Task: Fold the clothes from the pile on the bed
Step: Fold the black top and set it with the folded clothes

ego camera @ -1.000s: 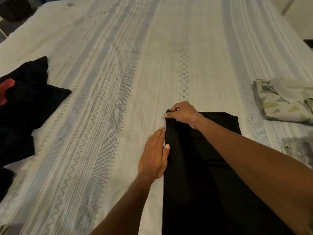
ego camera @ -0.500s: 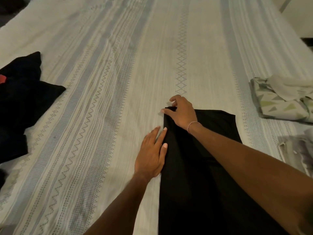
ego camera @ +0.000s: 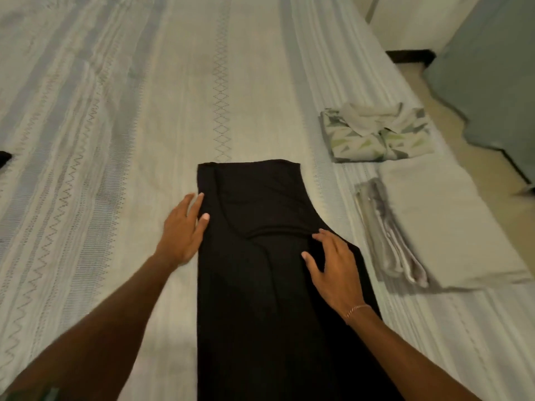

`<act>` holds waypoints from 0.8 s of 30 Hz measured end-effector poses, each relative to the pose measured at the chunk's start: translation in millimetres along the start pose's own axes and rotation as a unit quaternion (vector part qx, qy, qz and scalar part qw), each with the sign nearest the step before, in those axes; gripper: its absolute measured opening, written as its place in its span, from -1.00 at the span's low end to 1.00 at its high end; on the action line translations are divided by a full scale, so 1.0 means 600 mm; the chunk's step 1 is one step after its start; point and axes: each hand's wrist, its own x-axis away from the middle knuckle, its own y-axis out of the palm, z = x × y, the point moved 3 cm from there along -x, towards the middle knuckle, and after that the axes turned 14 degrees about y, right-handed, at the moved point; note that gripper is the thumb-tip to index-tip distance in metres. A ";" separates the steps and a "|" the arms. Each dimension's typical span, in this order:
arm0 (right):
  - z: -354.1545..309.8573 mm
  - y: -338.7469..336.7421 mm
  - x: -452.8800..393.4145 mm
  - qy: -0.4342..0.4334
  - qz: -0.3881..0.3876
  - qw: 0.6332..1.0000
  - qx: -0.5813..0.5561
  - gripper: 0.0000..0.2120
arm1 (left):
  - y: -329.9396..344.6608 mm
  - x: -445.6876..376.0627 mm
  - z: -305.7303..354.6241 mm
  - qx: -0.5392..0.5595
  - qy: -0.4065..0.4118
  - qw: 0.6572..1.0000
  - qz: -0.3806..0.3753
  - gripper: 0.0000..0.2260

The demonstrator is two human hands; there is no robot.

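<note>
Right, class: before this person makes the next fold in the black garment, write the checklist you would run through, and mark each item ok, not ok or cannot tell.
1. Black garment lies flat on the bed: not ok, a crease runs across it by the right hand.
2. Left edge straight: ok, the left hand rests along it.
3. Top edge square: ok.
4. Both hands free, no grip on cloth: ok, fingers lie flat.
5. Room to fold: ok, the patterned pile and grey pile sit apart, to the right.
6. Bottom hem aligned: cannot tell, out of view.
</note>
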 end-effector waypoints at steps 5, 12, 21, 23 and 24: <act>0.068 -0.015 0.086 0.007 -0.012 0.997 0.073 -0.48 | -0.010 0.044 0.096 -0.101 0.000 0.995 -0.021 -0.42; 0.125 -0.049 0.222 0.018 -0.052 0.985 0.162 -0.42 | 0.059 0.233 0.307 -0.167 0.122 0.972 -0.110 -0.41; 0.186 -0.103 0.379 0.076 -0.100 0.977 0.172 -0.38 | 0.128 0.401 0.487 -0.117 0.118 0.961 -0.221 -0.38; 0.210 -0.122 0.421 0.100 -0.088 0.980 0.148 -0.38 | 0.142 0.435 0.506 -0.110 0.115 0.961 -0.225 -0.37; 0.223 -0.131 0.444 0.118 -0.082 0.980 0.138 -0.39 | 0.148 0.451 0.516 -0.103 0.116 0.961 -0.230 -0.37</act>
